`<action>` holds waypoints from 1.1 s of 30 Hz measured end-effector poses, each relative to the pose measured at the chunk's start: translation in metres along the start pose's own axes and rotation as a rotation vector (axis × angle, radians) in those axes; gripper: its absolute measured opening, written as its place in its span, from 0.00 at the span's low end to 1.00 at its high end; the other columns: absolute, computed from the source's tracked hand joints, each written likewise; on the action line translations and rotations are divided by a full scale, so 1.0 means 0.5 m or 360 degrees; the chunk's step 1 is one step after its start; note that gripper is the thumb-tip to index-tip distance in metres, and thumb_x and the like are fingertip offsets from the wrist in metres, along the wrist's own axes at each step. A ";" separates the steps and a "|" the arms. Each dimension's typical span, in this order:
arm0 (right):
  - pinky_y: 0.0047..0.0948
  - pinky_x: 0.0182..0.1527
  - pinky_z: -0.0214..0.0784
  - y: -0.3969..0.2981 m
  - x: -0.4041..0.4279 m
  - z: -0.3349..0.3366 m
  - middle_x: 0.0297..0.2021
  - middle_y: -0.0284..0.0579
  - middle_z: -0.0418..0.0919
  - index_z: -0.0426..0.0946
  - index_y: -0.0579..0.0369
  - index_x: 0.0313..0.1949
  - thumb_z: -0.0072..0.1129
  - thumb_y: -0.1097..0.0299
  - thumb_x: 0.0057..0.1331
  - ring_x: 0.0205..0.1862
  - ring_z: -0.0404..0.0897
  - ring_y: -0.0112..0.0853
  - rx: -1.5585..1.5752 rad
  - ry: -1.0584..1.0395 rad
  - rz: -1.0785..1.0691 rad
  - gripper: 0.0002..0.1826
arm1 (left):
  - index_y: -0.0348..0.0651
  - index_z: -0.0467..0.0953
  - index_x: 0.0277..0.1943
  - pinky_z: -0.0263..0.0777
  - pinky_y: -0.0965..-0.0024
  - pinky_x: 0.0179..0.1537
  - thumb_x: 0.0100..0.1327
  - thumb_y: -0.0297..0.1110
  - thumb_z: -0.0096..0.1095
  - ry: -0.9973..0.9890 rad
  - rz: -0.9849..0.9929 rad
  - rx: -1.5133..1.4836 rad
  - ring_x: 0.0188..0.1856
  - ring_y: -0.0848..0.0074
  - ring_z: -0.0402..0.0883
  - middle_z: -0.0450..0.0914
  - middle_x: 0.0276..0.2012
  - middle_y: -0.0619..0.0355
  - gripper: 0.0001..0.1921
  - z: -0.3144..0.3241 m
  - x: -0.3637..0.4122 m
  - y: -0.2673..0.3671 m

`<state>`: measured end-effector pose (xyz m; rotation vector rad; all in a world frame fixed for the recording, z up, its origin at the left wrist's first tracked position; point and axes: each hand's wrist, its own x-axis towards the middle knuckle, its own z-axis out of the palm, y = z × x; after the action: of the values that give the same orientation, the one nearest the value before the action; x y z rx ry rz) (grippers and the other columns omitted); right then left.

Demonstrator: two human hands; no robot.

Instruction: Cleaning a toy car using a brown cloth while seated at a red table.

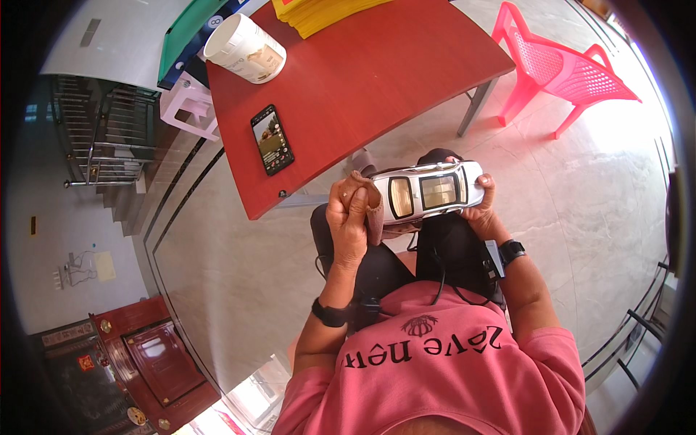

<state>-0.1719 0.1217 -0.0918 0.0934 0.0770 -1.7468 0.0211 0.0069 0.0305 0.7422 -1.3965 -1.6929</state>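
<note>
Above my knees I hold a silver toy car (429,191) level, its roof and windows facing up. My right hand (481,206) grips one end of it, the thumb on top and the other fingers largely hidden beneath. A brown cloth (374,209) is pinched between the thumb and fingers of my left hand (349,217). The cloth lies against the car's other end and partly hangs below it.
Ahead stands a red table (348,92) bearing a smartphone (272,140) with a lit screen, a white plastic tub (246,49) and a yellow stack (321,13). A pink plastic chair (560,70) is at the far right, a pale stool (187,106) beyond the table's left edge.
</note>
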 end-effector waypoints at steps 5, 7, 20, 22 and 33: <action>0.52 0.52 0.64 0.000 0.001 -0.014 0.49 0.63 0.67 0.58 0.65 0.56 0.54 0.64 0.45 0.50 0.70 0.52 0.0044 -0.0003 -0.0056 0.37 | 0.37 0.68 0.43 0.61 0.84 0.39 0.64 0.29 0.51 -0.0050 0.0030 0.0039 0.34 0.87 0.66 0.72 0.32 0.66 0.08 -0.008 -0.001 -0.006; 0.54 0.52 0.64 0.001 0.002 -0.019 0.52 0.65 0.65 0.55 0.64 0.59 0.54 0.64 0.47 0.52 0.68 0.54 0.0085 -0.0040 -0.0063 0.39 | 0.37 0.68 0.44 0.62 0.83 0.40 0.64 0.29 0.51 -0.0068 0.0059 0.0127 0.35 0.87 0.67 0.72 0.33 0.65 0.08 -0.011 -0.001 -0.006; 0.68 0.36 0.68 0.007 -0.003 -0.042 0.54 0.64 0.60 0.52 0.64 0.59 0.53 0.60 0.50 0.50 0.68 0.61 0.0242 -0.0114 -0.0091 0.39 | 0.35 0.66 0.52 0.62 0.81 0.45 0.59 0.37 0.55 -0.0395 -0.0053 -0.0063 0.41 0.83 0.69 0.72 0.39 0.61 0.21 0.008 0.003 0.033; 0.67 0.40 0.66 0.009 -0.003 -0.041 0.54 0.64 0.61 0.53 0.64 0.59 0.53 0.60 0.49 0.51 0.67 0.59 0.0214 -0.0112 -0.0099 0.39 | 0.35 0.66 0.54 0.62 0.79 0.47 0.56 0.40 0.57 -0.0493 -0.0034 -0.0109 0.44 0.81 0.69 0.72 0.42 0.59 0.25 0.013 0.007 0.042; 0.60 0.51 0.61 0.006 -0.001 -0.033 0.56 0.61 0.62 0.56 0.63 0.59 0.53 0.58 0.50 0.54 0.65 0.55 0.0222 -0.0148 -0.0043 0.37 | 0.31 0.64 0.57 0.63 0.76 0.46 0.55 0.42 0.60 -0.0655 -0.0030 0.0147 0.41 0.77 0.73 0.76 0.37 0.57 0.31 0.020 -0.004 0.055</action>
<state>-0.1687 0.1233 -0.1084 0.1133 -0.1123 -1.7802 0.0197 0.0117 0.0596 0.4711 -1.7602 -1.8779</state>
